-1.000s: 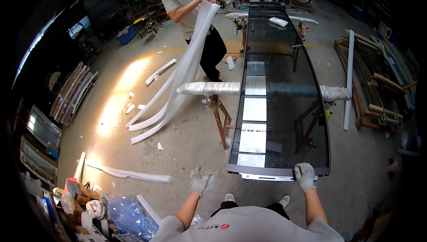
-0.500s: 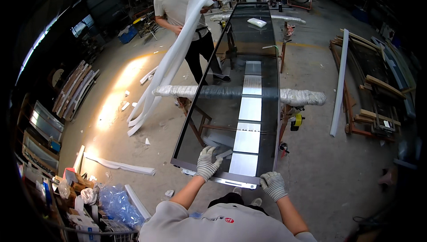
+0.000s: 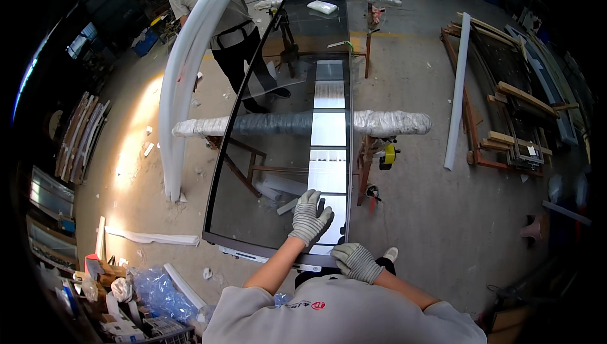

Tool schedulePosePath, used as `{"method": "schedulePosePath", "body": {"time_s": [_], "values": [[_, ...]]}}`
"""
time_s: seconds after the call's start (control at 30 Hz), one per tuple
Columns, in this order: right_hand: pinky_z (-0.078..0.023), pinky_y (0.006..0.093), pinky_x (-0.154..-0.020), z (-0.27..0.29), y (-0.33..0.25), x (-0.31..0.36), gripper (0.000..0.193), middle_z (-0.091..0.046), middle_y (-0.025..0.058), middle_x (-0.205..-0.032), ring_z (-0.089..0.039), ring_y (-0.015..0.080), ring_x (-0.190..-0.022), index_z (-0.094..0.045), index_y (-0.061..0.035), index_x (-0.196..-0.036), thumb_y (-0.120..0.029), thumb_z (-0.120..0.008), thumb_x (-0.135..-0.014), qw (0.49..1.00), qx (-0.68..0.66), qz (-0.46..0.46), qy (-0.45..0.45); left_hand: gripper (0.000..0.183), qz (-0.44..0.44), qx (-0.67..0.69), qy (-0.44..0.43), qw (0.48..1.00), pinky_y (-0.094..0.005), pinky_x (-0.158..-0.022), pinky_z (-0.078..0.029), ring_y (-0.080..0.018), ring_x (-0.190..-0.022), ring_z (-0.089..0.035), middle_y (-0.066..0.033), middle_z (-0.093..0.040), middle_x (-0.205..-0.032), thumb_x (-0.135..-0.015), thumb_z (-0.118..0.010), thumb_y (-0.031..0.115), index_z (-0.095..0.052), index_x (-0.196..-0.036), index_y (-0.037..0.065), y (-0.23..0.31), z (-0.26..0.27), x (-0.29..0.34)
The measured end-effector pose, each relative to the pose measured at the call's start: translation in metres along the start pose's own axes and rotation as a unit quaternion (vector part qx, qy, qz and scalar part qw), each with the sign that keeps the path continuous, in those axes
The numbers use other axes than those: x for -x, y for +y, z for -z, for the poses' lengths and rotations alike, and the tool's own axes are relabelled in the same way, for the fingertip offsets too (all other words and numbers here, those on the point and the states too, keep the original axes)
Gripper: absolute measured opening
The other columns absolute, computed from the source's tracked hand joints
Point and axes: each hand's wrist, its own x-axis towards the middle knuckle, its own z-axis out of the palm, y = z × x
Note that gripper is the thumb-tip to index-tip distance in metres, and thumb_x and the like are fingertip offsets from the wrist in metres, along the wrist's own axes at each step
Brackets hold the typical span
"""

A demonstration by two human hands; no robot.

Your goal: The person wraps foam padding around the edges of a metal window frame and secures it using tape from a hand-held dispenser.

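At lower centre, your left hand (image 3: pixel 310 219) is lying open over the glass panel (image 3: pixel 284 154), your right hand (image 3: pixel 358 262) is curling at its edge, grip unclear; rightward, floor (image 3: pixel 414 217) is extending.

Head view (fisheye) looks down along the glass panel (image 3: pixel 284 148).

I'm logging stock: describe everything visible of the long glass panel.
The glass panel looks smoky and transparent, dark-framed, with bright reflections along the right. It lies flat across wrapped bars, a white packet toward its far end. The left hand is on or just above it; the right hand is at its near right corner.
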Motion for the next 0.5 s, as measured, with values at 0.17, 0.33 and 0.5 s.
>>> {"method": "schedulePosePath", "body": {"time_s": [0.17, 0.33, 0.5], "values": [[-0.045, 0.0408, -0.082, 0.058, 0.051, 0.023, 0.025, -0.061, 0.0121, -0.098, -0.058, 0.0302, -0.092, -0.059, -0.0068, -0.097, -0.018, -0.061, -0.074, 0.999, -0.009, -0.04, 0.024, 0.052, 0.062, -0.069, 0.019, 0.996, -0.0421, -0.093, -0.041, -0.0367, -0.107, -0.048, -0.0205, -0.05, -0.116, -0.072, -0.068, 0.025, -0.052, -0.115, 0.002, 0.01, -0.018, 0.01], [-0.045, 0.0424, -0.08, 0.131, 0.129, 0.082, 0.022, -0.061, 0.012, -0.099, -0.057, 0.0308, -0.091, -0.059, -0.0074, -0.096, -0.017, -0.061, -0.076, 0.993, 0.01, -0.115, 0.037, 0.054, 0.112, -0.165, 0.016, 0.98, -0.0431, -0.095, -0.039, -0.0371, -0.109, -0.047, -0.0189, -0.05, -0.118, -0.072, -0.069, 0.026, -0.051, -0.116, 0.002, 0.044, -0.055, 0.033], [-0.045, 0.0428, -0.08, 0.177, 0.188, 0.102, 0.022, -0.061, 0.012, -0.098, -0.057, 0.0315, -0.09, -0.059, -0.0079, -0.096, -0.016, -0.061, -0.075, 0.984, 0.044, -0.145, 0.096, 0.066, 0.144, -0.178, -0.031, 0.973, -0.0446, -0.102, -0.033, -0.0388, -0.121, -0.04, -0.0212, -0.045, -0.128, -0.072, -0.064, 0.034, -0.046, -0.124, -0.002, 0.066, -0.085, 0.003]]}}
